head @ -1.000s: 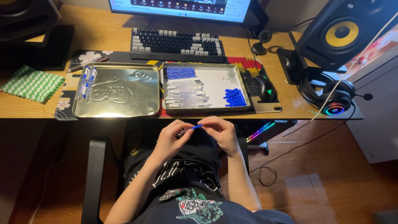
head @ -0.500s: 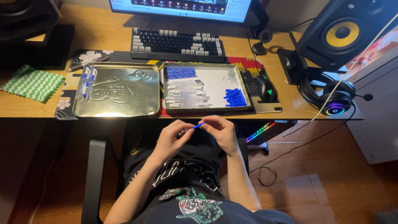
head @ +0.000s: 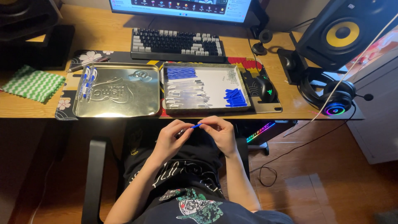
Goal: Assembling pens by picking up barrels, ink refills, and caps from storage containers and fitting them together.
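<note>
A person's left hand [head: 171,137] and right hand [head: 219,132] meet over the lap, fingertips pinching a small blue pen part [head: 196,125] that bridges the gap between them. Just beyond both hands, on the desk edge, sits a metal tray [head: 207,108] of blue and clear pen pieces.

both hands meet over the lap, near the desk edge: the left hand [head: 172,137] and right hand [head: 219,132] pinch a small blue pen part [head: 196,125] between fingertips. farther off lies a parts tray [head: 244,89] and, left of it, an embossed metal lid [head: 120,108].
</note>
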